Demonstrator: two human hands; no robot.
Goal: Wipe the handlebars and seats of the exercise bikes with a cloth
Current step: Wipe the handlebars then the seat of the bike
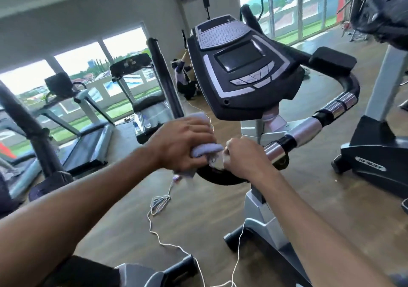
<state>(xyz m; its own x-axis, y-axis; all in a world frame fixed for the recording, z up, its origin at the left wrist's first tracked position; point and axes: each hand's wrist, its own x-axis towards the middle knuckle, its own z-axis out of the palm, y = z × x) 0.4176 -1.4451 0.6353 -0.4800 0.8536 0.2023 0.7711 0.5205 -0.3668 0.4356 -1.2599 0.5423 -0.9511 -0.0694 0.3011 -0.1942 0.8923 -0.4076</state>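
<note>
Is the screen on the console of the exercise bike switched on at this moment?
No, the screen on the console is dark and blank, showing no figures or light of its own.

Your left hand (pixel 181 145) and right hand (pixel 240 156) sit side by side on the handlebar (pixel 304 130), with the console (pixel 240 66) behind them. Treadmills (pixel 141 101) stand to your left, and a cable (pixel 159 200) lies on the floor (pixel 194 216) below.
</note>
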